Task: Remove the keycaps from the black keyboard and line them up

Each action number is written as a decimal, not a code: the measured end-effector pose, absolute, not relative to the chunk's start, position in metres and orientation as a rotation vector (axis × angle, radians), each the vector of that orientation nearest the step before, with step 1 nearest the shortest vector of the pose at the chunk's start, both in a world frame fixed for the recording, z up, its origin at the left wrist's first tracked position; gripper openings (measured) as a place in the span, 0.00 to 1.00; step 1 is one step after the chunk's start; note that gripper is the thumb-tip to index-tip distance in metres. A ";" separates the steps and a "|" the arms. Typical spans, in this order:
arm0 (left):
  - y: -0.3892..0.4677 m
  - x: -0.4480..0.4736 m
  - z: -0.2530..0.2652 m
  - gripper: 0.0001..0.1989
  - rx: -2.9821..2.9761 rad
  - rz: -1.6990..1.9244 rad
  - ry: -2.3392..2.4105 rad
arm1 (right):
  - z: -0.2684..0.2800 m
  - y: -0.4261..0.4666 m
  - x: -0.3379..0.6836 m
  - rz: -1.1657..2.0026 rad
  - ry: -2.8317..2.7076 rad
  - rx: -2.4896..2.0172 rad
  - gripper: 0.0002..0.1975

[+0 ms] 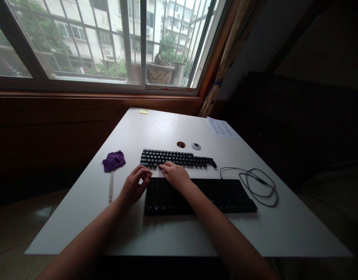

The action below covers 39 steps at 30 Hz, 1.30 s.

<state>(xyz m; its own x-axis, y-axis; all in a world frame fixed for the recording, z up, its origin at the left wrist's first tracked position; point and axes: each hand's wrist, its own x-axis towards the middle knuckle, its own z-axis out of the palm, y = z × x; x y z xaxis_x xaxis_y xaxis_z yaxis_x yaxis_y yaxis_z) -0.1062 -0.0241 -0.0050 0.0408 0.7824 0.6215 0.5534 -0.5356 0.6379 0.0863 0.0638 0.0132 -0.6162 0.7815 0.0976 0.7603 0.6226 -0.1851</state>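
A black keyboard base (225, 194) lies on the white table, many of its keys bare of caps as far as the dim light shows. Beyond it, loose black keycaps (170, 156) are laid out in keyboard-like rows. My right hand (176, 175) reaches over the base to the front row, fingertips closed at a dark keycap (160, 166). Beside it, my left hand (136, 182) is curled over the base's far left corner, thumb and fingers drawn together. Whatever may be between those left fingertips is too small to make out.
A purple cloth (114, 160) and a thin pale-handled tool (111, 186) lie at left. The cable (263, 190) coils at right. Farther back are a table hole (181, 144), a round grey cover (196, 146), printed paper (222, 128) and a yellow note (143, 111).
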 end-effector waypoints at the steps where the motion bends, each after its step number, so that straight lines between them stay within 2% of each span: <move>1: -0.024 -0.106 -0.005 0.05 2.093 1.495 1.377 | 0.013 0.064 0.085 0.178 -2.680 -1.283 0.18; 39: -0.025 -0.106 -0.004 0.05 2.070 1.455 1.393 | 0.017 0.063 0.080 0.116 -2.753 -1.338 0.21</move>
